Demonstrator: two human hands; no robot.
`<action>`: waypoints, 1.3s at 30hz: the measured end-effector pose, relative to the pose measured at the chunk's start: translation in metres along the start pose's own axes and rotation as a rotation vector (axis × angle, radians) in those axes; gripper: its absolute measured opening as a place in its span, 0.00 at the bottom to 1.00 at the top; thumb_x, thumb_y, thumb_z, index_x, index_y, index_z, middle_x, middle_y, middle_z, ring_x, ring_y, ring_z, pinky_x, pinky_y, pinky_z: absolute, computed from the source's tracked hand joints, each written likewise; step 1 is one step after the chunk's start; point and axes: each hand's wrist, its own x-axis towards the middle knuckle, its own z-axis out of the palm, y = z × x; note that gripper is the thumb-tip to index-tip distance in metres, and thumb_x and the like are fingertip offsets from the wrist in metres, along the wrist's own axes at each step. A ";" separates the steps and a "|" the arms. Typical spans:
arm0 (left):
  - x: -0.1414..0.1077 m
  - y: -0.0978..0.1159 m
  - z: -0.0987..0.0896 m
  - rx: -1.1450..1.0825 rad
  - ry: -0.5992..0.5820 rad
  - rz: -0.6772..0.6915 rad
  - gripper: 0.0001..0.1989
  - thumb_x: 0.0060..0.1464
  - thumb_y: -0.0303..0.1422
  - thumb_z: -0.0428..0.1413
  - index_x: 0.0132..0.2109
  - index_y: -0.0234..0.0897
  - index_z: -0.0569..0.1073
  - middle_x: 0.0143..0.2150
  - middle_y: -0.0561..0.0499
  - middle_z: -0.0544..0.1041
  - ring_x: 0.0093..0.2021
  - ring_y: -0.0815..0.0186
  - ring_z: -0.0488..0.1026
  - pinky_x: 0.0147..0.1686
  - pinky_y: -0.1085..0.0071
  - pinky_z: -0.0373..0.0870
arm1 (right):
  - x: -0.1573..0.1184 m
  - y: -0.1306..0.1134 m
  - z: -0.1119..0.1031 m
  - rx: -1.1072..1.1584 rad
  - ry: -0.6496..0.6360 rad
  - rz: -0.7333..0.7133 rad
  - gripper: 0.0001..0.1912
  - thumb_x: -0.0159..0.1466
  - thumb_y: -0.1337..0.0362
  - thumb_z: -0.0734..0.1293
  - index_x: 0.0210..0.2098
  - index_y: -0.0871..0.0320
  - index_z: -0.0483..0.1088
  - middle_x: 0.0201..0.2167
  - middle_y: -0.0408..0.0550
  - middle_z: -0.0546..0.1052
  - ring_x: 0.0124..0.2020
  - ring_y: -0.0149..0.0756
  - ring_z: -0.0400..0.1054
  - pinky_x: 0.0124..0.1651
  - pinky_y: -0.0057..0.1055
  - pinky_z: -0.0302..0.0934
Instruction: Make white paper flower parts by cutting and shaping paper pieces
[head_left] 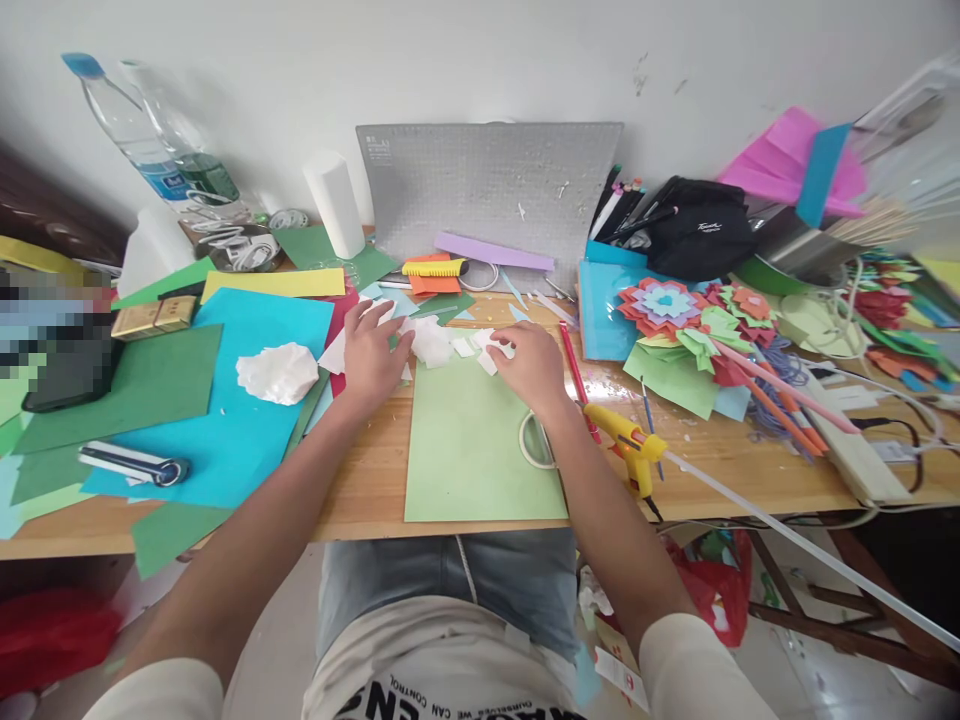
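Observation:
My left hand (371,355) rests with fingers spread over white paper scraps near the back of the desk. A crumpled white paper piece (433,343) lies just right of its fingertips. The thumb and forefinger of my right hand (531,368) close on a small white paper scrap (486,362). Another little white scrap (463,347) lies beside it. Below both hands, a light green paper sheet (480,450) reaches the desk's front edge. A roll of tape (524,440) sits on the sheet, partly hidden by my right forearm.
A yellow glue gun (630,440) with a long glue stick lies right of my forearm, near a red pencil-like stick (574,370). Paper flowers (667,305) sit farther right. Left are a stapler (135,463), blue paper (255,450) and crumpled white paper (277,374). A grey cutting mat (487,190) leans behind.

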 end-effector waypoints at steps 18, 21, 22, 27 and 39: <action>-0.024 0.034 0.001 0.178 0.038 0.345 0.15 0.63 0.32 0.50 0.55 0.41 0.72 0.56 0.42 0.73 0.58 0.53 0.66 0.58 0.52 0.62 | -0.007 -0.007 -0.008 -0.316 -0.197 -0.031 0.13 0.66 0.67 0.63 0.37 0.58 0.81 0.41 0.57 0.77 0.48 0.47 0.66 0.47 0.37 0.59; -0.023 0.035 0.001 0.175 0.068 0.338 0.15 0.63 0.31 0.49 0.54 0.41 0.72 0.55 0.42 0.74 0.56 0.55 0.68 0.56 0.55 0.64 | -0.006 -0.012 -0.005 -0.366 -0.182 0.013 0.12 0.66 0.62 0.65 0.40 0.59 0.80 0.44 0.59 0.76 0.51 0.51 0.65 0.47 0.40 0.59; -0.022 0.035 0.000 0.169 0.081 0.328 0.15 0.63 0.31 0.49 0.54 0.41 0.73 0.54 0.42 0.75 0.55 0.56 0.69 0.56 0.55 0.64 | -0.005 -0.014 -0.002 -0.352 -0.168 0.005 0.13 0.65 0.60 0.66 0.42 0.59 0.80 0.45 0.59 0.76 0.52 0.51 0.64 0.48 0.40 0.59; -0.019 0.033 -0.003 0.113 0.125 0.245 0.14 0.63 0.31 0.49 0.53 0.40 0.73 0.53 0.43 0.74 0.54 0.57 0.69 0.52 0.58 0.67 | 0.003 -0.025 0.020 -0.274 -0.177 -0.188 0.14 0.67 0.58 0.65 0.48 0.56 0.78 0.53 0.54 0.75 0.56 0.48 0.59 0.52 0.42 0.56; -0.027 0.049 0.002 -0.200 -0.074 0.066 0.15 0.62 0.35 0.52 0.54 0.39 0.73 0.52 0.43 0.75 0.44 0.64 0.74 0.42 0.66 0.75 | -0.001 -0.018 0.017 0.511 -0.069 0.013 0.10 0.64 0.61 0.65 0.34 0.58 0.78 0.35 0.49 0.80 0.40 0.41 0.70 0.44 0.35 0.61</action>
